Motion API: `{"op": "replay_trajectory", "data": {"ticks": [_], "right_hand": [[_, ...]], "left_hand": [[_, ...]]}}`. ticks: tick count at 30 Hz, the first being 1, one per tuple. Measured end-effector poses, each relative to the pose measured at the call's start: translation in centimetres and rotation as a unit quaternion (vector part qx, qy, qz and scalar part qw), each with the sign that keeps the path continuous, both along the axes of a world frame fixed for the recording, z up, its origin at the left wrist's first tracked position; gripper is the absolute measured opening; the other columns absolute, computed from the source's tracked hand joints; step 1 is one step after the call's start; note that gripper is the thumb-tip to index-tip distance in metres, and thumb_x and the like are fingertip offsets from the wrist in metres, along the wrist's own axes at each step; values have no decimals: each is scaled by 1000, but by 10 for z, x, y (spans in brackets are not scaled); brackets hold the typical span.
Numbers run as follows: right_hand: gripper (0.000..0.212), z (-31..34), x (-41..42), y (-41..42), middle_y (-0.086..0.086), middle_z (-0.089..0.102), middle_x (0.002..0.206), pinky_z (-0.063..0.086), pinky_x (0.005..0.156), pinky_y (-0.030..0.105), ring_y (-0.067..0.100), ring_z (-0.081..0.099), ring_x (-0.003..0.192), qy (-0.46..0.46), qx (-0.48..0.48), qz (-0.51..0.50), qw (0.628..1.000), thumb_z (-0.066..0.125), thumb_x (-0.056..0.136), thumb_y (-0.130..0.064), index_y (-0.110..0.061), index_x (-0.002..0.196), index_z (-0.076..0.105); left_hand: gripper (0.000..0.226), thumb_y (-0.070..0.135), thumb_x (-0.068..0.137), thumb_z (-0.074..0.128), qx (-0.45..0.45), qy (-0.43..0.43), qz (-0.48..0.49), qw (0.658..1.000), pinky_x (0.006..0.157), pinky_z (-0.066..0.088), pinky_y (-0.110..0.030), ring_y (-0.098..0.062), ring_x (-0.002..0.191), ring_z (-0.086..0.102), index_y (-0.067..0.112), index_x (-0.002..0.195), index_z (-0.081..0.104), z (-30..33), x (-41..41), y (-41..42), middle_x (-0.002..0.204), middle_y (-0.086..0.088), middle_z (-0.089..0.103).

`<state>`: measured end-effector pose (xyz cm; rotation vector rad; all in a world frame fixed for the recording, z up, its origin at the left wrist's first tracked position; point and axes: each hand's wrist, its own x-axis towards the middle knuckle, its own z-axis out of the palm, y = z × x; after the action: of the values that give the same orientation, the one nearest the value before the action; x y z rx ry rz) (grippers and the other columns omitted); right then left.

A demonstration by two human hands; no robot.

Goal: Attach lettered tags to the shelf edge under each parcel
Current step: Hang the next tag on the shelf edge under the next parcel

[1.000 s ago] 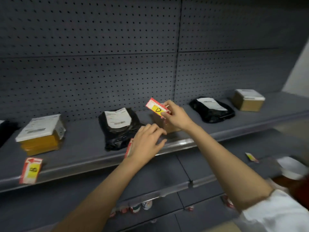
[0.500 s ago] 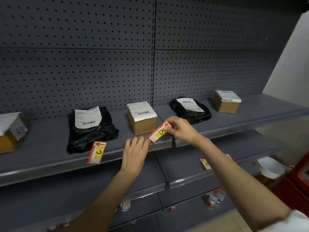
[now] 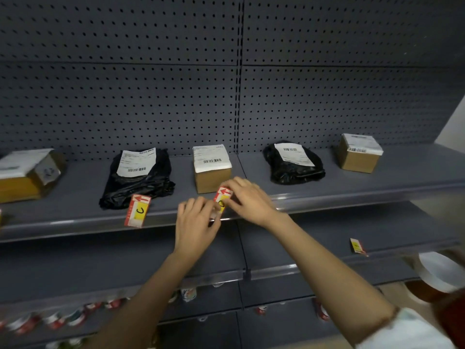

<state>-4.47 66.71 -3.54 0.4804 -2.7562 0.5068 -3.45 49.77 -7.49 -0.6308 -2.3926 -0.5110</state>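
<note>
Hands together at front edge of grey metal shelf (image 3: 352, 190). Right hand (image 3: 247, 200) pinches red-and-white card tag with yellow patch (image 3: 222, 197) from right; left hand (image 3: 197, 222) fingers close on its lower end. Tag stands just in front of small brown cardboard box with white label (image 3: 211, 172). Second red-and-white tag marked C (image 3: 138, 210) fixed at edge below black plastic parcel bag (image 3: 138, 180), left.
</note>
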Motion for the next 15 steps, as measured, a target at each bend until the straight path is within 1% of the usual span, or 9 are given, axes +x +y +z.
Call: {"op": "replay_trajectory", "data": {"ticks": [1,3,5,7,9,12,15], "right_hand": [[35,-3,7,6,2,53,120,40,91,38,21,49,112,24,-33,-13,999,52,91,-33,-24,124,44],[31,-10,26,25,0,53,119,40,92,36,19,50,111,91,-108,-49,989,51,92,-27,-25,123,46],[21,-22,52,51,1,58,107,42,85,35,19,54,100,136,-157,-70,976,50,91,-16,-23,110,55],[19,-39,79,82,2,61,96,45,81,37,20,58,92,148,-165,-83,972,51,88,-8,-19,98,61],[20,-60,103,114,2,62,93,48,81,38,22,60,89,133,-166,-109,971,53,86,-3,-17,94,65],[19,-91,130,155,3,62,96,49,81,40,23,60,89,69,-164,-169,969,52,87,-3,-16,94,66],[18,-120,146,188,8,63,96,48,80,41,28,60,89,11,-178,-245,953,53,86,-3,-13,95,65]], "left_hand": [[16,20,75,68,9,-6,-10,1000,71,36,-35,-23,77,51,21,87,57,1,4,10,82,-1,57],[17,18,76,66,29,-20,-37,999,72,36,-33,-21,81,51,22,88,56,-1,15,33,86,0,59],[16,15,76,66,43,-38,-66,996,74,39,-34,-20,84,52,21,87,56,-7,29,60,87,0,60],[15,13,75,66,33,-62,-88,994,73,39,-34,-23,82,54,20,86,58,-20,42,87,85,-1,61],[15,11,73,66,27,-90,-103,990,72,36,-33,-24,81,55,19,84,59,-35,54,113,83,-1,61],[15,10,70,65,43,-141,-108,983,72,35,-35,-27,81,55,19,81,59,-57,71,147,81,-3,61],[15,11,71,65,50,-196,-112,973,76,38,-38,-27,84,55,20,82,60,-75,81,175,82,-3,61]]}}
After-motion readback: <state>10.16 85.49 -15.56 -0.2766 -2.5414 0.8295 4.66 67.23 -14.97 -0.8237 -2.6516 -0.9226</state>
